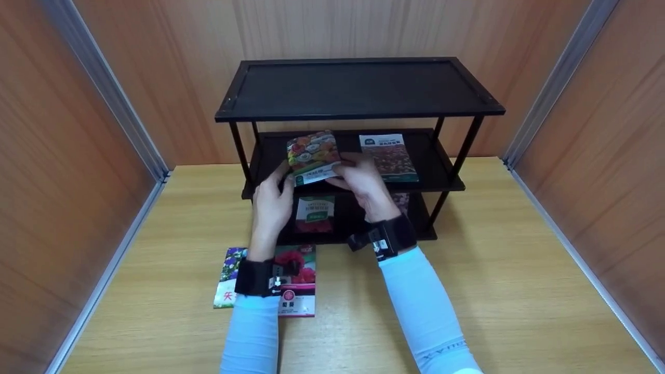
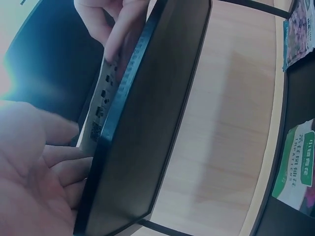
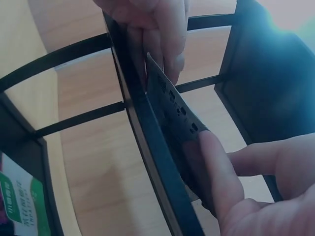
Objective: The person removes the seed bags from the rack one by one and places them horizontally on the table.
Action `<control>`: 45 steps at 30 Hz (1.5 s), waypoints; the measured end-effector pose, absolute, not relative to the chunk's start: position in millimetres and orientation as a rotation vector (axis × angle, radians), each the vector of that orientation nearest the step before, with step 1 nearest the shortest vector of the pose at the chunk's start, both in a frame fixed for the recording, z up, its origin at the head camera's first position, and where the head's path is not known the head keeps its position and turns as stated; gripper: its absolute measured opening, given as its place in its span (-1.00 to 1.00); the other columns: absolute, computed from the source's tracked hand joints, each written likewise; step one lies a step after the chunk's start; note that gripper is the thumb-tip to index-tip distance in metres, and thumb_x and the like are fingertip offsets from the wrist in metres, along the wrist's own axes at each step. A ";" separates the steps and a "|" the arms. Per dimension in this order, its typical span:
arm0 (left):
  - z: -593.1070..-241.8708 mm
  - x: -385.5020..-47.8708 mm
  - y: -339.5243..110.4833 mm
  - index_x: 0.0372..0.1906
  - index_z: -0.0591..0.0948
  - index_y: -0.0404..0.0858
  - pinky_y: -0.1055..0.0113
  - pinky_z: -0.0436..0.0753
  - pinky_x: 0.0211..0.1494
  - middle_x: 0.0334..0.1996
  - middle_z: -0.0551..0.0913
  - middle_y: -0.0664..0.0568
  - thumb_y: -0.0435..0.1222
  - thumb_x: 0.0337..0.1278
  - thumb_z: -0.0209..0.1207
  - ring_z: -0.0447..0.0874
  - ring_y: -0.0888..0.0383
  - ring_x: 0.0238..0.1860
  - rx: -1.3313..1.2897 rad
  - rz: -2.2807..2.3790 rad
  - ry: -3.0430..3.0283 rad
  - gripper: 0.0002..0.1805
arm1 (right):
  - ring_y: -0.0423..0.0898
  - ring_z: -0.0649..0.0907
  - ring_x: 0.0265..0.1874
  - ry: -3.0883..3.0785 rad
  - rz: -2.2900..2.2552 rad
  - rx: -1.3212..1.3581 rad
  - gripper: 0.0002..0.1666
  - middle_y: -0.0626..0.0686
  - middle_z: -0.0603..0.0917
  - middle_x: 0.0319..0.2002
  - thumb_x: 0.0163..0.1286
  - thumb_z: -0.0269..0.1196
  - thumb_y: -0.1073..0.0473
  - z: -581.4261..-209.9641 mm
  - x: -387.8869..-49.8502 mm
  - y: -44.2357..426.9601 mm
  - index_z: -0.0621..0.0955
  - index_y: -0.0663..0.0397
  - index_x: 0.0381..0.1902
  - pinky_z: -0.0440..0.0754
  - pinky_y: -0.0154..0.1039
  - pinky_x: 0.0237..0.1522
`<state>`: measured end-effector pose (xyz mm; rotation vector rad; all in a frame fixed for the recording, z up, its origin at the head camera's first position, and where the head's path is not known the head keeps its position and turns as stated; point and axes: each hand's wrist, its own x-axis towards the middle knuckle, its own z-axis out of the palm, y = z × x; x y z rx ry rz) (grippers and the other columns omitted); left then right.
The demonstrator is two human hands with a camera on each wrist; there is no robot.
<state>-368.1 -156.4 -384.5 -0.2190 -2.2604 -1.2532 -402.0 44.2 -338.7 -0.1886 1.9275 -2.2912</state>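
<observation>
A seed packet [image 1: 311, 151] with a colourful printed front is tilted above the front edge of the rack's middle shelf [image 1: 273, 143]. My left hand [image 1: 273, 204] pinches its lower left corner between thumb and fingers. At the lower right, my right hand [image 1: 365, 186] grips the same packet, thumb on the face and fingers behind. From the right wrist view, the packet's printed lower edge [image 3: 177, 105] lies close along the shelf's rim. Right of my right hand, another seed packet [image 1: 390, 160] with a reddish picture lies on that shelf.
The black three-tier rack's top board [image 1: 353, 88] overhangs the hands. On its bottom shelf lie a green-and-white packet [image 1: 315, 214] and a partly hidden packet [image 1: 401, 201]. Under my left forearm, a pink-flower packet [image 1: 300, 301] and a purple-flower packet [image 1: 224, 288] lie on the table.
</observation>
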 end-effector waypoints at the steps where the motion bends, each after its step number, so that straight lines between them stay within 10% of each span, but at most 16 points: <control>1: -384.8 -368.1 -156.0 0.37 0.57 -0.26 0.01 0.58 -0.01 0.24 0.63 -0.21 -0.39 0.52 0.01 0.67 -0.12 -0.05 -0.220 -1.232 -2.256 -0.57 | 0.11 0.57 0.21 1.924 -2.296 -0.195 -0.37 0.29 0.46 0.26 0.49 0.10 0.48 -338.9 -400.7 44.5 0.31 0.40 0.48 0.72 -0.20 0.06; 6: -382.5 -364.4 -154.9 0.35 0.58 -0.30 0.16 0.27 -0.38 0.19 0.65 -0.26 -0.53 0.46 -0.10 0.27 -0.01 -0.56 -0.249 -1.219 -2.224 -0.52 | 0.13 0.55 0.24 1.919 -2.314 -0.202 -0.35 0.33 0.41 0.32 0.48 0.11 0.47 -338.6 -393.2 47.2 0.28 0.42 0.49 0.71 -0.22 0.08; 15: -373.4 -355.3 -159.1 0.31 0.57 -0.42 0.40 0.65 0.02 0.19 0.68 -0.15 -0.32 0.46 0.18 0.65 0.14 0.11 -0.066 -1.841 -2.010 -0.57 | 0.13 0.66 0.15 1.911 -2.300 -0.225 -0.36 0.34 0.51 0.28 0.49 0.13 0.45 -339.0 -377.3 55.4 0.30 0.41 0.49 0.71 -0.23 0.07; 32: -371.5 -343.9 -155.8 0.34 0.54 -0.43 0.41 0.75 -0.16 0.14 0.70 -0.22 -0.46 0.18 0.38 0.72 0.05 0.05 0.015 -2.107 -1.990 -0.41 | 0.09 0.74 0.02 1.957 -2.351 -0.285 -0.50 0.30 0.68 0.09 0.56 0.18 0.27 -368.7 -366.2 69.2 0.47 0.39 0.37 0.72 -0.16 0.05; 38: -367.2 -336.5 -152.1 0.33 0.56 -0.40 0.39 0.75 -0.22 0.13 0.71 -0.18 -0.41 0.21 0.38 0.76 0.08 -0.05 -0.029 -2.022 -2.092 -0.43 | -0.16 0.70 -0.38 2.016 -2.333 -0.250 -0.59 0.08 0.77 -0.24 0.52 0.22 0.26 -377.6 -361.5 76.2 0.59 0.29 0.25 0.73 -0.36 -0.30; 45: -366.0 -335.9 -155.4 0.28 0.62 -0.33 0.38 0.75 -0.28 -0.04 0.76 -0.16 -0.33 0.29 0.34 0.74 0.14 -0.19 0.016 -2.005 -2.155 -0.53 | -0.18 0.67 -0.39 1.975 -2.345 -0.261 -0.67 0.12 0.79 -0.21 0.48 0.23 0.34 -379.1 -358.0 76.7 0.60 0.34 0.15 0.68 -0.34 -0.37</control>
